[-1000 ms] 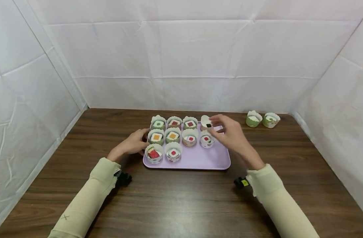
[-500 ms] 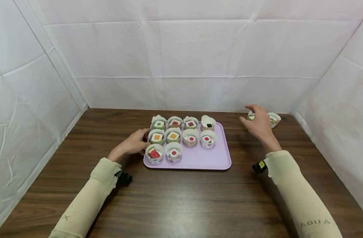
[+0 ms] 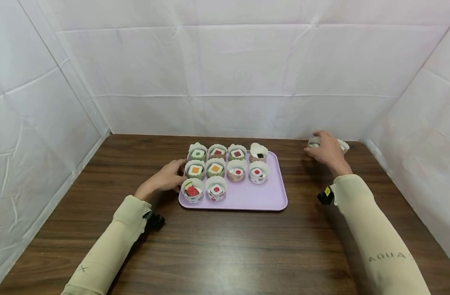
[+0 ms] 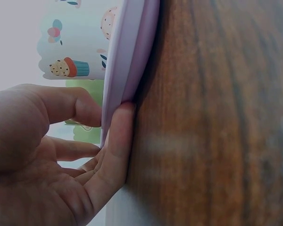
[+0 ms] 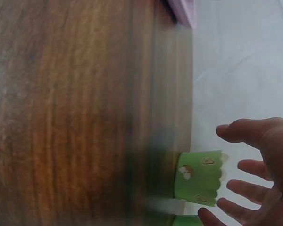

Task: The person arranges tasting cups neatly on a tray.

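At its left edge, a lilac tray [image 3: 254,194] is pinched by my left hand [image 3: 164,177]; in the left wrist view the fingers [image 4: 118,136] lie at the rim, close against the table. Paper baking cups fill much of the tray, each with a small food-like piece inside. The front-left cup [image 3: 193,199] holds a red piece, and the cup beside it [image 3: 216,197] a white one with a red centre. Over at the back right, my right hand [image 3: 329,150] hovers above a green paper cup [image 5: 200,176], fingers spread, partly covering it in the head view.
A second paper cup [image 3: 344,146] stands close to the green one at the table's back right. White fabric walls [image 3: 225,73] enclose the brown wooden table [image 3: 225,250] at the back and sides. A lilac tray corner shows at the top of the right wrist view.
My right hand has left the tray's back-right cup with nothing in it and moved right, to over the green cup. The left hand has stayed at the tray's edge.
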Tool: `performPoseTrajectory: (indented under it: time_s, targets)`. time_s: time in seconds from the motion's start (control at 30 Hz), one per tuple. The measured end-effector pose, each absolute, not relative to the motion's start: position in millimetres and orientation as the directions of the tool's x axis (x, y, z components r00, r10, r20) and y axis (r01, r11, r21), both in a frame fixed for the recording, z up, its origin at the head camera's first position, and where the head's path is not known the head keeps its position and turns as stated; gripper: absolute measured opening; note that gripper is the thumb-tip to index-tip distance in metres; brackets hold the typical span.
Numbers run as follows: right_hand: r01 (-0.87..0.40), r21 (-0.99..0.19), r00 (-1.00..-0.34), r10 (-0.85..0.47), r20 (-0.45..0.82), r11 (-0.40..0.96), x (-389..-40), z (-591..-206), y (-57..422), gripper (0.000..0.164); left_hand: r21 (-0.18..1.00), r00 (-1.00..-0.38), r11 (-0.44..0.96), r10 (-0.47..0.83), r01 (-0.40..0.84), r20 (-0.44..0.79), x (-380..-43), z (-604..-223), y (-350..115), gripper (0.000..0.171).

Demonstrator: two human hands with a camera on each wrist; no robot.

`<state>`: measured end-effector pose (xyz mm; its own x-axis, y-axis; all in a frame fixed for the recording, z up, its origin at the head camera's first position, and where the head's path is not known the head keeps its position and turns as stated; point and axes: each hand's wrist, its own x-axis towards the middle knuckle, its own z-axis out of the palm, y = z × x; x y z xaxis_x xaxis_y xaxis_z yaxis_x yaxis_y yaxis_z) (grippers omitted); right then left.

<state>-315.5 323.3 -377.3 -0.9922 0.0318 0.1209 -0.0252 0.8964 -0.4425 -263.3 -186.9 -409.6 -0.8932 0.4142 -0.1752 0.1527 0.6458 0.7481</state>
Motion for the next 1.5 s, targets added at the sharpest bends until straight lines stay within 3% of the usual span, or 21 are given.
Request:
performPoseTrajectory:
  time_s: [0.5,0.87,1.5]
  targets:
    - [0.010,-0.440,-0.996,0.046,0.071,0.898,-332.4,-389.5,329.9,0.075,0.745,-0.897,0.649,0.408,0.152,-0.172,-263.3,-409.3,-187.1,0.068]
    - [0.026,-0.442,-0.994,0.068,0.081,0.897,-335.1,-392.5,330.4,0.065,0.746,-0.897,0.648,0.410,0.157,-0.168,-263.5,-407.2,-186.2,0.068]
    - [0.025,-0.449,-0.998,0.048,0.041,0.893,-333.6,-395.4,331.4,0.066,0.745,-0.897,0.650,0.406,0.149,-0.175,-263.1,-410.1,-187.1,0.067]
